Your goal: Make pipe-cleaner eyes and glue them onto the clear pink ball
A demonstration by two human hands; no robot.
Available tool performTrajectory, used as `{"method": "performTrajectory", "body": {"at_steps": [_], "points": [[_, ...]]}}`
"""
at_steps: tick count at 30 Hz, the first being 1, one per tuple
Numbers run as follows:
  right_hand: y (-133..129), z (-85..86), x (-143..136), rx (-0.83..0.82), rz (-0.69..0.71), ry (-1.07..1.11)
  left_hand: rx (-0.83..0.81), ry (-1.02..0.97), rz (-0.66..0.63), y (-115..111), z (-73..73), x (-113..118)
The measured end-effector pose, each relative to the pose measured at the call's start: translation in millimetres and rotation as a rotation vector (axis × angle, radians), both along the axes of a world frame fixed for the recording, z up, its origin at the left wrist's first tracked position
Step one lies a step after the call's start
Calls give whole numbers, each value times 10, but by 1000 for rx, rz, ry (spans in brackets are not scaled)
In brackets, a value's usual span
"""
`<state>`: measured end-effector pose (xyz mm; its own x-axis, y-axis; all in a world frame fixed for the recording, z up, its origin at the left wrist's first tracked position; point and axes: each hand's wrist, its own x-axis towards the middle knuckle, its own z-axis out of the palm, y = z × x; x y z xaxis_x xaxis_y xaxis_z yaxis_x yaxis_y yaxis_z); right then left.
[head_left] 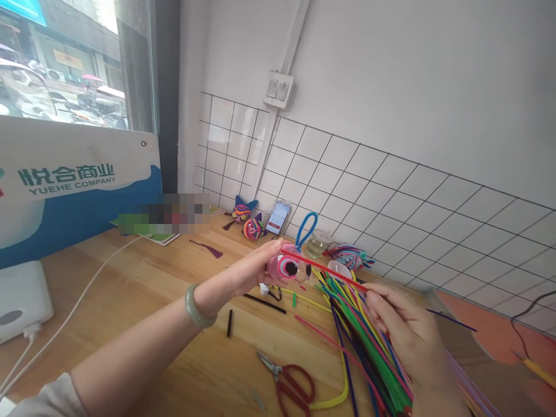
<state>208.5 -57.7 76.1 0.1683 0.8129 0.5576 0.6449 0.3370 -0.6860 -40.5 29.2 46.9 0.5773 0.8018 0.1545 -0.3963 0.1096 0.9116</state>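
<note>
My left hand (pixel 260 259) is wrapped round a pink ball-shaped craft piece (pixel 278 268) with a black-centred ringed eye and a blue loop (pixel 306 230) standing up from its top. A red pipe cleaner (pixel 325 269) stretches from the top of this piece to my right hand (pixel 391 310), which pinches its far end between thumb and fingers. Below and between the hands, a thick bundle of coloured pipe cleaners (pixel 373 347) lies on the wooden table (pixel 174 347), partly hidden by my right hand.
Red-handled scissors (pixel 295 385) lie at the front. Behind stand two colourful round crafts (pixel 253 227), a phone (pixel 278 219), a glass jar (pixel 318 243) and a striped craft (pixel 350 256). A white device (pixel 26 301) with cables is at left; a wire grid (pixel 369 185) lines the wall.
</note>
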Motion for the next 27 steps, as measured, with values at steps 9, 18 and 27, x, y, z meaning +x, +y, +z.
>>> {"method": "performTrajectory", "body": {"at_steps": [9,18,27], "points": [[15,13,0,-95,11,-105,-42,66,70,0,30,6],[-38,14,-59,-242,53,-507,-17,86,88,4,30,-11],[-42,-75,-515,95,156,-507,28,167,30,-138,14,89]]}}
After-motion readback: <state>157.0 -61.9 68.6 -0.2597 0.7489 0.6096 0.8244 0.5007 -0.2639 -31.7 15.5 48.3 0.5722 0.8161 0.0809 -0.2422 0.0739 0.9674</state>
